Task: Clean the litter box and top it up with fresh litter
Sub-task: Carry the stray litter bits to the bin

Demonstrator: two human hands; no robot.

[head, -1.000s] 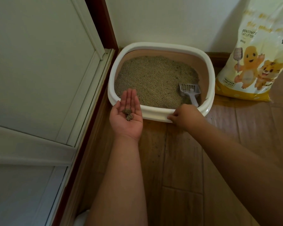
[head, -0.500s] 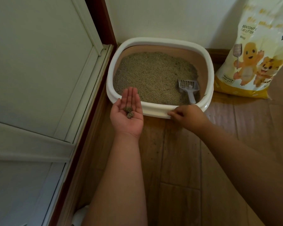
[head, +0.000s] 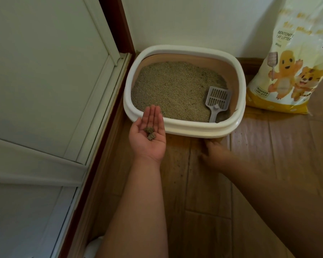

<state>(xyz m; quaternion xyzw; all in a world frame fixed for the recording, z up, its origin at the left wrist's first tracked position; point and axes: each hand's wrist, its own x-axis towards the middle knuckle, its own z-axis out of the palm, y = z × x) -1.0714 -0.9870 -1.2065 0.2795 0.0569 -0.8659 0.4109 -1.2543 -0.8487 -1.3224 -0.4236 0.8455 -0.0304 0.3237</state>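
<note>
Brown wooden floorboards (head: pixel 203 183) lie under my right hand (head: pixel 215 152), which hangs palm down just short of the box's near rim; it is blurred, so I cannot tell how its fingers sit. My left hand (head: pixel 149 135) is flat, palm up, fingers straight and together, carrying two small grey-brown litter clumps (head: pixel 150 133). Beyond both, the cream oval plastic litter box (head: pixel 185 125) holds grey litter (head: pixel 172 90). Ahead of my right hand, the grey slotted plastic scoop (head: pixel 217 100) lies with its handle toward me. Farther right stands a yellow-and-white cat litter bag (head: pixel 295 71).
</note>
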